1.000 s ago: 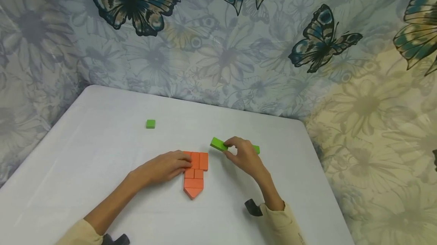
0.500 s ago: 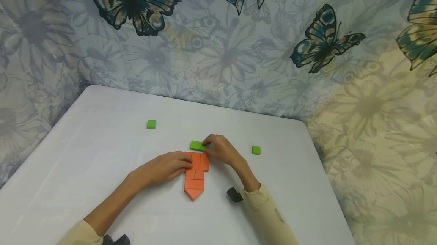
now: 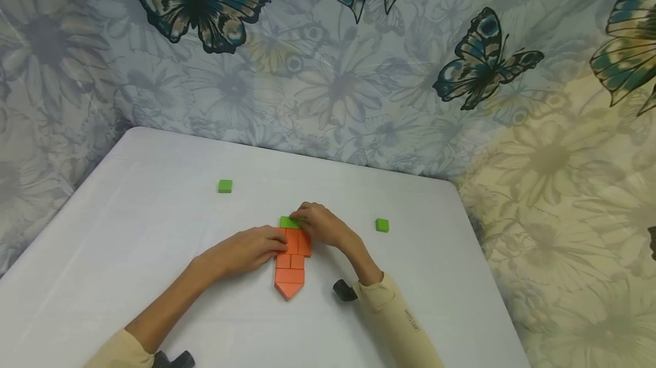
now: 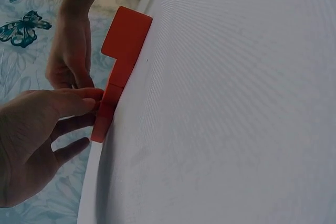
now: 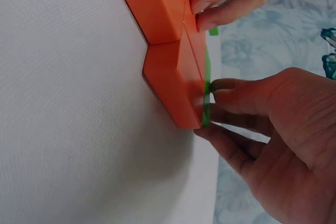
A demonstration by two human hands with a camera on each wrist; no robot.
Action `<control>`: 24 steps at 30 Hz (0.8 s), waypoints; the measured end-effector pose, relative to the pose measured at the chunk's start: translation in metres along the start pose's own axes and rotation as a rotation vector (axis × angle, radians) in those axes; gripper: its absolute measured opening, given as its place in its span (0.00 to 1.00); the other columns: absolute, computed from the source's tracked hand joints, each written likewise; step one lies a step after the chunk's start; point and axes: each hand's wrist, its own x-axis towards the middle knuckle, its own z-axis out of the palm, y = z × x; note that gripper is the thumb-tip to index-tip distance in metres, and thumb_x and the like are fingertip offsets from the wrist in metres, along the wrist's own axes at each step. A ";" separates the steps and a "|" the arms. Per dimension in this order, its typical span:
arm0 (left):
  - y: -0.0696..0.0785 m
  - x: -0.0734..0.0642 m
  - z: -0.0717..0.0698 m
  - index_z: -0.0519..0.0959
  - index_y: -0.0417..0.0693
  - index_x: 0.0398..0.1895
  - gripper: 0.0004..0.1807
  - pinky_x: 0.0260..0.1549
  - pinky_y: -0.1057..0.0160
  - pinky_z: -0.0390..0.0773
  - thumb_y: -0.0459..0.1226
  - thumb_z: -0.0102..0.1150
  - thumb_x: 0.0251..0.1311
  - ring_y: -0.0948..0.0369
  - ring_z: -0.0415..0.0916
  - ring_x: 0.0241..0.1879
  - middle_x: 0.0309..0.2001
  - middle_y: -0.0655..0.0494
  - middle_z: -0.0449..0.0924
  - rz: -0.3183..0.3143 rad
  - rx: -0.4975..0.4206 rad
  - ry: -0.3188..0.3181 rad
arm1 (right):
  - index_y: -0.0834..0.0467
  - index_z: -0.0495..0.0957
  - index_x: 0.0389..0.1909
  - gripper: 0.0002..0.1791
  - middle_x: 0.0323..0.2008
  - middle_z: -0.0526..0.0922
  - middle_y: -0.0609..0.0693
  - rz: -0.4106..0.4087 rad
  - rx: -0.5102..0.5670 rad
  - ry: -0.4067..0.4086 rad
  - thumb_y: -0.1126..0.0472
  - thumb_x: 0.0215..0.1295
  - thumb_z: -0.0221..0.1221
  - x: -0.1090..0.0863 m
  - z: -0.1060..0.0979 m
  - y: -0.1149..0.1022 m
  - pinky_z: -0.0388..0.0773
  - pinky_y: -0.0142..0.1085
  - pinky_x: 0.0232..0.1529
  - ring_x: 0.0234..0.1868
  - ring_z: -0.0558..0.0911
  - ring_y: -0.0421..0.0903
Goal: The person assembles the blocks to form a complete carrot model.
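Observation:
Several orange blocks (image 3: 289,276) lie together on the white table in the head view, with a pointed end toward me. Along their far edge sits a rectangular green block (image 3: 288,221). My right hand (image 3: 324,227) pinches its right part between thumb and fingers, hiding that end; in the right wrist view a thin green strip (image 5: 207,113) shows behind the orange side. My left hand (image 3: 251,250) rests its fingertips on the upper left orange blocks, covering part of them. The left wrist view shows those fingers (image 4: 71,111) loosely bent against the orange side.
One small green block (image 3: 225,186) lies at the far left of the table (image 3: 154,203), another green block (image 3: 382,225) to the right. Black wrist devices (image 3: 344,290) stick out by the sleeves. A butterfly-patterned wall covering (image 3: 338,89) stands behind the table's far edge.
My right hand has carried the green block leftward and down against the far edge of the orange blocks, uncovering the small green block on the right. My left hand has stayed in place.

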 end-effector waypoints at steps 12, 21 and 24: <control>0.000 0.000 -0.001 0.86 0.48 0.58 0.15 0.66 0.52 0.81 0.33 0.59 0.73 0.55 0.80 0.63 0.60 0.55 0.84 -0.012 -0.020 -0.012 | 0.61 0.84 0.59 0.16 0.54 0.87 0.55 -0.007 -0.016 0.004 0.71 0.76 0.55 -0.002 0.004 -0.003 0.83 0.42 0.62 0.56 0.84 0.50; -0.003 0.001 -0.002 0.87 0.48 0.57 0.14 0.65 0.54 0.82 0.34 0.61 0.72 0.56 0.80 0.61 0.58 0.56 0.84 0.016 0.002 -0.019 | 0.63 0.81 0.62 0.19 0.57 0.84 0.58 0.074 -0.030 0.091 0.73 0.73 0.57 -0.023 -0.016 0.010 0.82 0.50 0.65 0.59 0.82 0.56; -0.003 0.003 -0.004 0.87 0.49 0.56 0.13 0.64 0.55 0.82 0.34 0.61 0.72 0.57 0.81 0.60 0.56 0.57 0.85 0.027 0.006 -0.020 | 0.64 0.81 0.61 0.19 0.57 0.84 0.60 0.160 -0.060 0.144 0.75 0.72 0.57 -0.040 -0.029 0.026 0.81 0.52 0.66 0.61 0.82 0.59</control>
